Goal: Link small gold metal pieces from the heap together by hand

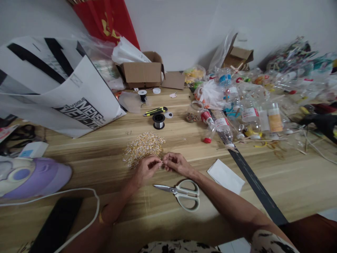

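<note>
My left hand and my right hand meet fingertip to fingertip above the wooden table, both closed in a pinch. Between them is something tiny and thin, too small to name. Just behind my left hand lies a heap of small shiny gold and clear beads, partly covered by that hand. A pair of scissors with pale handles rests in front of my hands, its blades pointing left. Beyond the beads stands a spool of fine wire, beside a yellow and black box cutter.
A white paper bag stands at left, near a purple and white device and a dark phone. Plastic bottles and a jar of beads crowd the right. Folded white paper lies beside my right forearm.
</note>
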Action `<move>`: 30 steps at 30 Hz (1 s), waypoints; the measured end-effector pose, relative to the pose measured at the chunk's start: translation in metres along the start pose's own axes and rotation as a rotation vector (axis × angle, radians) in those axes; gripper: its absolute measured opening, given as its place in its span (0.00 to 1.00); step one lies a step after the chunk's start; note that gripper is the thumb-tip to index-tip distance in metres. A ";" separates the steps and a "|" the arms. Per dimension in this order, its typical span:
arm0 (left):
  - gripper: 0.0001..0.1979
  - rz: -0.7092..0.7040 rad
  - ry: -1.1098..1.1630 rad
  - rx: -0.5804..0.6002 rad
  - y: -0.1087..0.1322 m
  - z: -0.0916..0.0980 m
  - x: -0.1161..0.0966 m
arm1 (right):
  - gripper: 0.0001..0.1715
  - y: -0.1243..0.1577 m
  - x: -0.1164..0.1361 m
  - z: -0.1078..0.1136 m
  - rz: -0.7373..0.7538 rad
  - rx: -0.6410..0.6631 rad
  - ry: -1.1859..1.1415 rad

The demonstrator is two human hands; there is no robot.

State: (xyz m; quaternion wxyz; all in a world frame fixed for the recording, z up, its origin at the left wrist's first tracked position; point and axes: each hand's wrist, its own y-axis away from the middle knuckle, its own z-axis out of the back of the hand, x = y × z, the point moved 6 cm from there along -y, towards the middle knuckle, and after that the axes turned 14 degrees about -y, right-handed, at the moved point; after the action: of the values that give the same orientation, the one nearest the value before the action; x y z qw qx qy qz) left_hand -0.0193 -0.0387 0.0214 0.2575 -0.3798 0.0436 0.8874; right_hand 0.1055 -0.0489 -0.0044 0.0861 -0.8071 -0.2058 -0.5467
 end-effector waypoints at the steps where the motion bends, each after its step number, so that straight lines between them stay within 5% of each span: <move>1: 0.09 0.020 0.026 0.013 0.000 -0.001 0.001 | 0.19 0.000 -0.001 0.000 0.001 0.005 -0.001; 30: 0.10 0.240 0.367 0.086 0.002 -0.007 0.011 | 0.18 0.000 -0.003 0.003 0.004 -0.005 -0.001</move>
State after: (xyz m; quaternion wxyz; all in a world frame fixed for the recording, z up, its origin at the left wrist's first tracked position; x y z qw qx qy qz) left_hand -0.0220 -0.0373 0.0081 0.1540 -0.5157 0.1725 0.8250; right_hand 0.1066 -0.0484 -0.0080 0.0849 -0.8080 -0.2030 -0.5466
